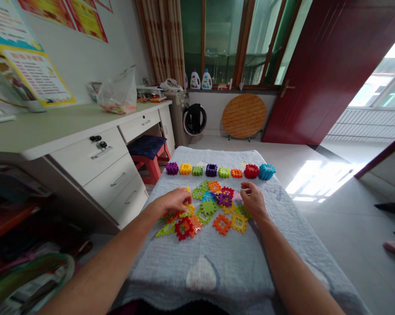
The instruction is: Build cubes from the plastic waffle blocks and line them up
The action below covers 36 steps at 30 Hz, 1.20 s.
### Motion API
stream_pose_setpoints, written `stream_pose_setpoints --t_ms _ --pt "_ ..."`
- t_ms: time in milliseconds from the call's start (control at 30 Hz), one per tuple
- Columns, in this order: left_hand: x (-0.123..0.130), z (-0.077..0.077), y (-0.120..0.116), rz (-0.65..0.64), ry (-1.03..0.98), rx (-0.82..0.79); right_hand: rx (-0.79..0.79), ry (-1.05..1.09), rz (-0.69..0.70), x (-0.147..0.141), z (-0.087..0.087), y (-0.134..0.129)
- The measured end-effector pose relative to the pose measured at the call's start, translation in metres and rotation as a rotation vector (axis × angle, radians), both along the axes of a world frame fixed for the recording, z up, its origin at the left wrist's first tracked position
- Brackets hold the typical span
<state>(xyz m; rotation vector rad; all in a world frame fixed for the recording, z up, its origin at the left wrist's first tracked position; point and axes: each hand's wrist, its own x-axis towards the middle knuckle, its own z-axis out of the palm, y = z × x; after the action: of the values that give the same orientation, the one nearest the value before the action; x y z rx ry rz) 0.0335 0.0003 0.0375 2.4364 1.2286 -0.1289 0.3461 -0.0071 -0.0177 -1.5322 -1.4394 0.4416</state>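
Observation:
A loose pile of plastic notched-edge building squares lies on the cloth-covered table (200,251). My left hand (177,201) is at the pile's left side with its fingers curled down; anything between the fingertips is hidden. Close by lie a red square (179,229) and an orange square (196,224). At the right edge of the pile, my right hand (252,199) has bent fingers, apart from the thumb, with nothing visible in them. Nearest to it are a purple square (221,199) and a yellow square (234,221). A solid green square (208,207) lies mid-pile.
Behind the pile runs a row of same-coloured stacks, from a purple stack (171,168) to a blue stack (267,172). A white desk (69,124) and a red stool (154,168) stand left. Farther back are a washing machine (178,114) and a round wooden tabletop (244,114).

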Motion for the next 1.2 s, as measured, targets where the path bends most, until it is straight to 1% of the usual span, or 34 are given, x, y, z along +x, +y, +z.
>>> stream_pose_setpoints --t_ms 133,300,500,633,767,900,1000,1100,1200 --pt "-0.003 -0.005 0.006 0.051 -0.104 -0.113 -0.003 0.008 -0.01 0.001 -0.001 0.0" --pt "-0.006 -0.008 0.001 0.06 -0.129 -0.14 0.004 0.011 0.002 0.001 -0.002 0.001" --pt "0.0 -0.004 -0.007 0.014 -0.105 0.015 -0.004 0.001 -0.009 0.0 0.002 0.0" --pt "0.003 -0.004 -0.015 -0.012 -0.088 0.134 -0.006 -0.008 -0.017 -0.001 0.005 -0.001" --pt "0.005 -0.008 -0.025 0.016 -0.119 0.226 0.003 -0.006 -0.01 0.0 0.004 -0.001" --pt "0.004 -0.009 -0.032 0.044 -0.152 0.25 0.011 0.0 -0.01 0.0 0.003 0.0" --pt "0.002 -0.005 -0.035 0.054 -0.177 0.233 0.004 0.005 -0.008 0.0 0.002 0.0" --pt "-0.001 0.005 -0.037 0.064 -0.204 0.206 0.009 0.008 -0.012 0.0 0.003 -0.001" --pt "-0.001 0.014 -0.038 0.093 -0.25 0.275 0.01 0.006 -0.013 0.0 0.004 -0.001"
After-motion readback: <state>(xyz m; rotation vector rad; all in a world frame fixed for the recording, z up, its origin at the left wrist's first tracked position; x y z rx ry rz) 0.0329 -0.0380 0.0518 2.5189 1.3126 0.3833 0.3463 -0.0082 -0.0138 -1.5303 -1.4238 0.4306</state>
